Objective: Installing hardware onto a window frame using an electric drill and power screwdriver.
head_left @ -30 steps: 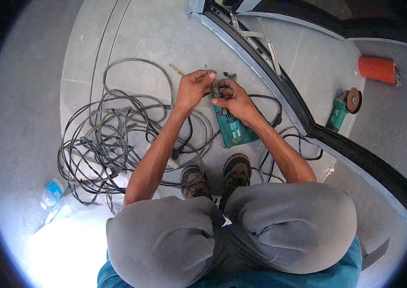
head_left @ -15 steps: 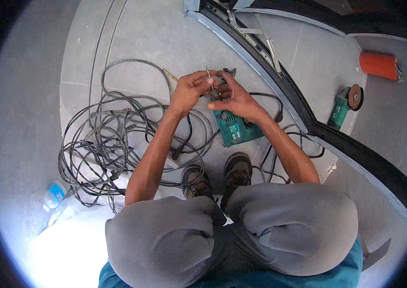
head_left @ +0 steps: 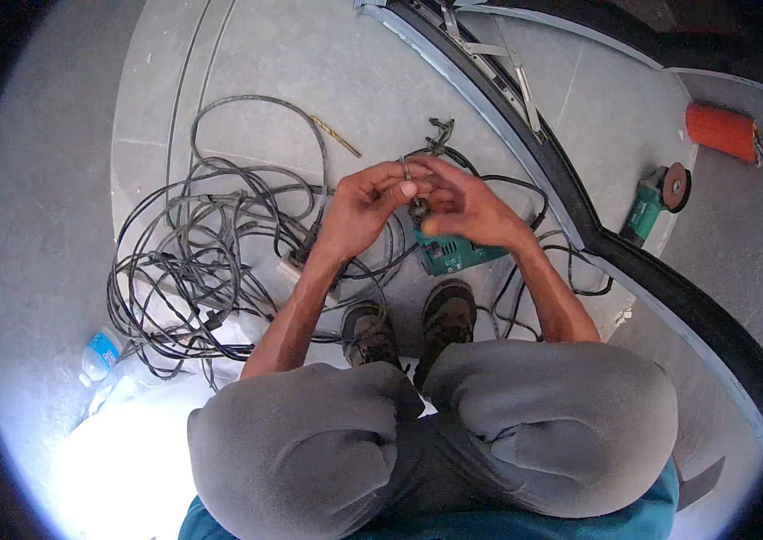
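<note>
Green power drill [head_left: 458,257] lies on the floor [head_left: 273,54] near the middle of the frame, its body partly hidden by the hand at its right. Its dark chuck [head_left: 418,209] points toward the top of the picture, between the two hands. The left hand [head_left: 359,211] pinches a slender metal bit [head_left: 405,167] between thumb and fingers, just above the chuck. The right hand [head_left: 485,214] curves around the chuck, thumb below and fingers above; they are slightly blurred and partly hidden, so I cannot tell whether they press on it.

A gold-coloured drill bit [head_left: 336,136] lies on the floor, up and left of the hands. Left of centre spreads a tangle of black cable [head_left: 235,243], with a clear bottle [head_left: 99,356] with a blue label at its lower left edge. Bright white sheeting [head_left: 143,423] fills the lower left.

A black frame [head_left: 642,266] with a pale edge crosses from the top centre to the lower right. Beyond it, at the right, lie a green angle grinder [head_left: 645,214] with a reddish disc [head_left: 677,187] and, higher up, an orange-red cylinder [head_left: 719,132]. Two brown shoes [head_left: 450,313] and grey trouser knees [head_left: 300,450] occupy the lower centre.
</note>
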Action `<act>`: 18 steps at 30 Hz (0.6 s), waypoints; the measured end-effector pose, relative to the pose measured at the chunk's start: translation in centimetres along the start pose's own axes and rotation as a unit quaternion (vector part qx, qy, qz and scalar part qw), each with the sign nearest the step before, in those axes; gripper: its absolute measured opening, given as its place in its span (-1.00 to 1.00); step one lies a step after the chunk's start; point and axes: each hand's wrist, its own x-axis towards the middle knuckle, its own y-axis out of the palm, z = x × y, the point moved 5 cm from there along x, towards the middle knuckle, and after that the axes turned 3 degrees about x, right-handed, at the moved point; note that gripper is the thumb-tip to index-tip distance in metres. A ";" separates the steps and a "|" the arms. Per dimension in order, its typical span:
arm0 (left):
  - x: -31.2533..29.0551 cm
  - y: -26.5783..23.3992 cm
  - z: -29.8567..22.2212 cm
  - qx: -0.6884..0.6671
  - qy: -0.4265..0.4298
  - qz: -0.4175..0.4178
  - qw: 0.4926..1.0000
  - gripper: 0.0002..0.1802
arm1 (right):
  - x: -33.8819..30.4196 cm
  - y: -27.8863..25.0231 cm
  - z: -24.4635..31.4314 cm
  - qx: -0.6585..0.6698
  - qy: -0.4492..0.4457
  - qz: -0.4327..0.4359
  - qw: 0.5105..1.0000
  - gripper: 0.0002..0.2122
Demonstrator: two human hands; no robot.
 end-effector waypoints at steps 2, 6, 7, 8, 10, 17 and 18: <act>-0.3 0.1 -0.1 0.053 -0.015 -0.015 0.998 -0.72 | -0.4 1.0 1.5 -0.071 -0.071 0.017 0.995 -0.37; -0.8 -0.4 1.1 0.048 0.003 -0.020 0.999 -0.74 | -0.4 0.9 -1.3 0.023 0.006 0.020 1.000 -0.38; -0.7 -0.1 1.0 0.029 0.004 -0.024 0.999 -0.74 | -0.6 0.1 -2.5 0.084 0.013 0.018 0.996 -0.39; -0.8 -0.1 0.8 0.013 0.004 -0.032 0.999 -0.74 | -0.5 0.0 -2.5 0.085 0.014 0.020 0.996 -0.39; -0.9 -0.5 0.9 0.024 -0.006 -0.033 0.999 -0.74 | -0.4 0.0 -2.2 0.076 -0.016 0.042 0.996 -0.38; -1.6 0.4 0.4 0.026 0.000 -0.017 1.000 -0.74 | -1.1 0.5 -1.7 0.121 0.011 0.139 0.983 -0.30; -1.9 0.6 0.3 0.026 -0.001 -0.017 1.000 -0.74 | -1.1 0.7 -1.7 0.130 0.006 0.139 0.982 -0.27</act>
